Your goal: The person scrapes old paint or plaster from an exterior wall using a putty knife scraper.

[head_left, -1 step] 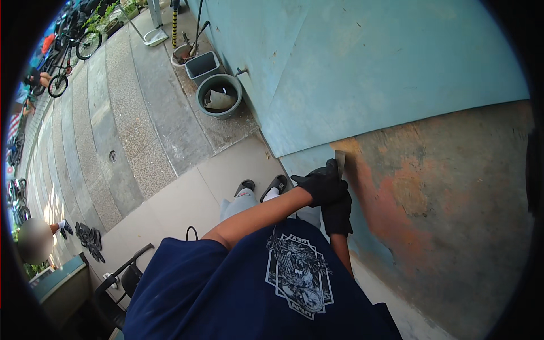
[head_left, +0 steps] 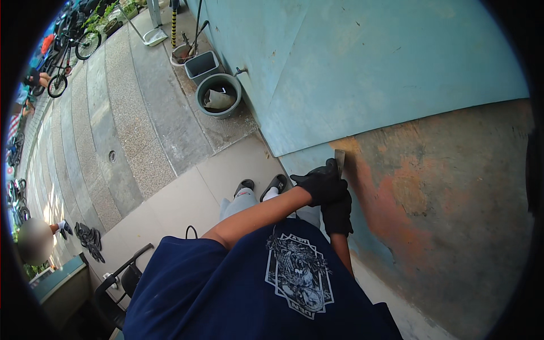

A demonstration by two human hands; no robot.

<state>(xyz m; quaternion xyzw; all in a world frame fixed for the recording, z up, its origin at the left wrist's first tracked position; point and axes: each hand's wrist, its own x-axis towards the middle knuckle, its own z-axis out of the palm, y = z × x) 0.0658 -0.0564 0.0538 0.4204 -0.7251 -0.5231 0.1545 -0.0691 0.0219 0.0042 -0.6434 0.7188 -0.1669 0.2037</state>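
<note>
Both my hands wear black gloves and meet at a scraper (head_left: 340, 161), whose flat metal blade sticks up beyond the fingers. My left hand (head_left: 321, 184) is closed at the blade's base, its forearm crossing in front of my body. Just below and against it, my right hand (head_left: 338, 214) is closed around the handle, which the gloves hide. The blade lies at the wall, by the left border of a bare patch (head_left: 411, 192) of brown, orange and reddish surface. Light blue paint (head_left: 385, 79) covers the wall above, ending in a raised edge.
A tap (head_left: 242, 71) juts from the wall beside a round grey tub (head_left: 202, 101) and a rectangular bin (head_left: 203, 67). Farther off are a dustpan (head_left: 154, 37) and bicycles (head_left: 88, 45). Sandals (head_left: 89, 241), a black chair (head_left: 131, 279) and another person (head_left: 35, 242) are at left.
</note>
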